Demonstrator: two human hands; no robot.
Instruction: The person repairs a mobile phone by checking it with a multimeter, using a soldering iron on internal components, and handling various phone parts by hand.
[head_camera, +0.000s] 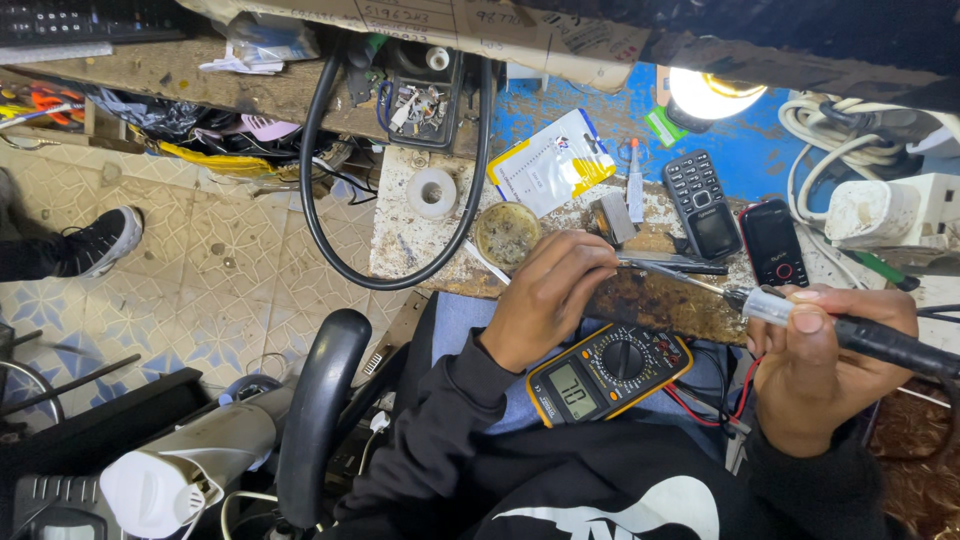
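Observation:
My right hand (815, 375) grips a soldering iron (860, 335) by its black handle, its thin tip pointing left over the worn bench edge (660, 300). My left hand (550, 295) pinches a pair of dark tweezers (670, 264) that lie along the bench toward the iron's tip. Below the two hands, a yellow and black multimeter (610, 373) rests on my lap with red leads trailing right. A round tin of flux (507, 233) sits just above my left hand.
Two keypad phones (700, 203) (772, 243) lie on the bench beside a white and yellow packet (550, 160) and a tape roll (432, 192). A lit lamp (712, 93) hangs above. A black hose (310, 180) loops left. A chair armrest (318, 400) and someone's shoe (100, 243) are at left.

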